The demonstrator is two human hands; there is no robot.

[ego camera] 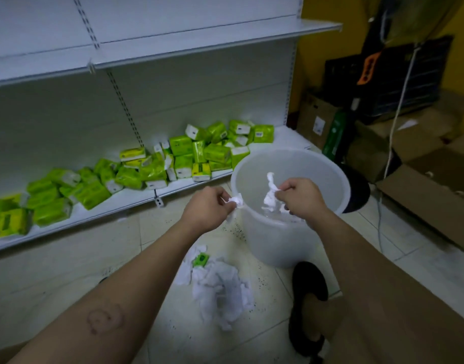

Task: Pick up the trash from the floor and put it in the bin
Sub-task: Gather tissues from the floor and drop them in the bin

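Over the bin (275,240), right hand (303,197) pinches a crumpled tissue (270,191); left hand (208,206), at the rim, grips a small wad (236,199). Below both hands, a tissue pile (220,287) covers the floor.

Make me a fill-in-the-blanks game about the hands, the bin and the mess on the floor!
1. Both hands hold crumpled white ____.
2. The right hand is over the open ____.
3. The packets on the low shelf are mostly ____.
4. More tissue lies on the ____ beside the bin.

Missing words: tissue; bin; green; floor
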